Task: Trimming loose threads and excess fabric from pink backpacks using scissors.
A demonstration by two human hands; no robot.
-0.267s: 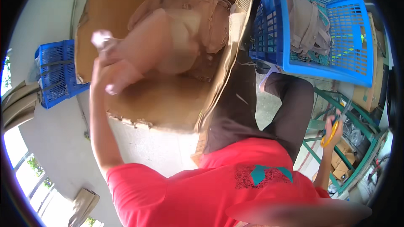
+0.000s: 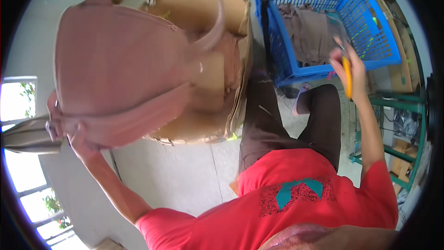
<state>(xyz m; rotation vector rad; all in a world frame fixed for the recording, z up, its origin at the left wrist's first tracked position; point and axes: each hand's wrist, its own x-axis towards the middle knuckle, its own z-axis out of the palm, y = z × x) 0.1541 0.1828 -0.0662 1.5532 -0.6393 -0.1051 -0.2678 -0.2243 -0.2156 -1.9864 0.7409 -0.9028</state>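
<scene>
My left hand [image 2: 81, 139] grips the lower edge of a dusty-pink fabric piece with straps [image 2: 120, 65], lifted at the left and partly blurred. One strap loops up over the cardboard box [image 2: 199, 0], where more pink fabric [image 2: 233, 60] lies. In my right hand [image 2: 357, 71] is a pair of scissors with yellow handles [image 2: 348, 78], held in front of the blue basket [image 2: 342, 70]. Its blades are blurred against folded grey-brown fabric pieces [image 2: 307, 37] inside the basket. The fabric's exact kind is not plain.
The box has ragged edges and stands left of my legs. A green metal rack [image 2: 397, 104] with small boxes and plastic bags is at the right. Flat cardboard [image 2: 395, 41] leans beyond the basket. Windows [image 2: 21, 166] line the left side.
My left hand has pulled the pink fabric piece up and left out of the box. My right hand has risen with the scissors from beside the rack to the basket.
</scene>
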